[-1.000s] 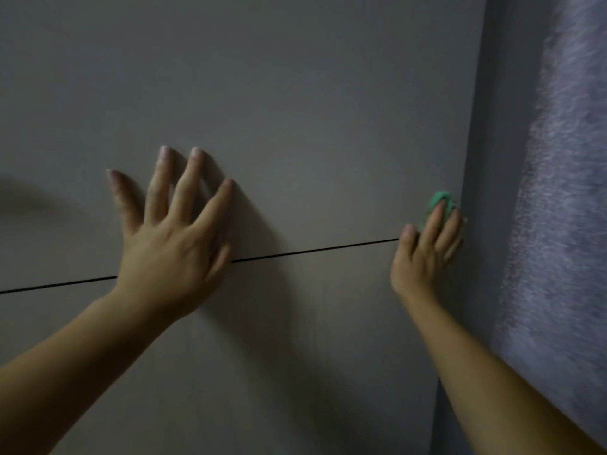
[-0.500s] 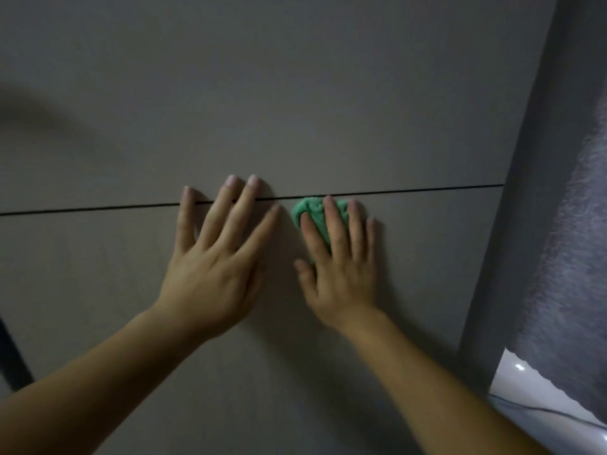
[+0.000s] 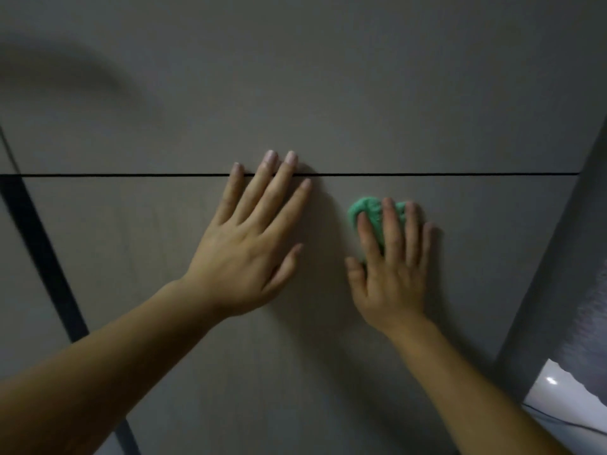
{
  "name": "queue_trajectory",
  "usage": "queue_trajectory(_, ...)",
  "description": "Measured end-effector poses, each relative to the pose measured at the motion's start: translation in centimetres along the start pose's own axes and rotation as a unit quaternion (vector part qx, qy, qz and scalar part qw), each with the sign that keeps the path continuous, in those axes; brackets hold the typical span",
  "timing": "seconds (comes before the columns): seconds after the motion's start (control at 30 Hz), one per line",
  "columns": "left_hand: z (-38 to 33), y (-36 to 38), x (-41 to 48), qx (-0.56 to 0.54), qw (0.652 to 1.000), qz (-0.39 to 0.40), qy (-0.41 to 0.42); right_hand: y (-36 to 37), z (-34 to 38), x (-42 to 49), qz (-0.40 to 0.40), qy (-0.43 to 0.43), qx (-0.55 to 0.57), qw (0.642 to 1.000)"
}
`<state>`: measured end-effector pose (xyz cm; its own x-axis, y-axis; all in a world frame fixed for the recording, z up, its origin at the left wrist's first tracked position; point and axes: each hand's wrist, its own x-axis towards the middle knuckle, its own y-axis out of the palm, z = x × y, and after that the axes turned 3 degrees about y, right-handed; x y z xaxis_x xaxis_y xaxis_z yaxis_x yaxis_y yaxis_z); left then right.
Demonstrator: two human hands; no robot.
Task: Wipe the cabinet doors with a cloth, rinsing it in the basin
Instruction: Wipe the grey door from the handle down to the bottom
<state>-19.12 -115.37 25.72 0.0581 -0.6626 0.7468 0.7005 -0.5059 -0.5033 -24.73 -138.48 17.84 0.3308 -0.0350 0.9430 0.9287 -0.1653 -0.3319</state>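
One bunched green cloth (image 3: pixel 369 211) under right hand (image 3: pixel 391 280).

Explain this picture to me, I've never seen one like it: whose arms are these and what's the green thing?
No machine here: a person wears one wide-angle camera on the head, so you see their own arms reaching forward. The grey surface is a cabinet door; the thin dark line is the gap between two panels. The left hand rests flat on the door, fingers spread, holding nothing. The right hand presses a green cloth against the door with straight fingers, to wipe it.
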Motion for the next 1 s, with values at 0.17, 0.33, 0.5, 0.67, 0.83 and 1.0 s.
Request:
queue_trajectory(0.17,4.1,-1.5,-6.5,0.045,0.981,-0.002,-0.188,0.5,3.1,2.0,-0.065,0.159,0.017,0.985)
queue_trajectory(0.33,7.2,-1.7,-10.2,0.038,0.962,0.005,-0.271,1.5,15.5,2.5,0.016,-0.047,0.024,0.998)
queue_trajectory(0.5,7.5,-1.7,-10.7,0.039,0.965,0.005,-0.261,1.3,12.4,3.2,-0.002,-0.081,-0.006,0.997)
queue_trajectory(0.67,7.7,-1.5,-11.0,0.023,0.966,0.003,-0.258,0.8,12.9,3.7,-0.036,0.056,-0.011,0.998)
queue_trajectory(0.83,7.8,-1.6,-11.2,0.027,0.969,0.0,-0.245,1.2,16.6,4.8,0.019,-0.164,-0.004,0.986)
queue_trajectory(1.0,7.8,-1.6,-11.0,0.026,0.967,0.014,-0.252,0.2,10.4,3.8,0.013,-0.071,-0.032,0.997)
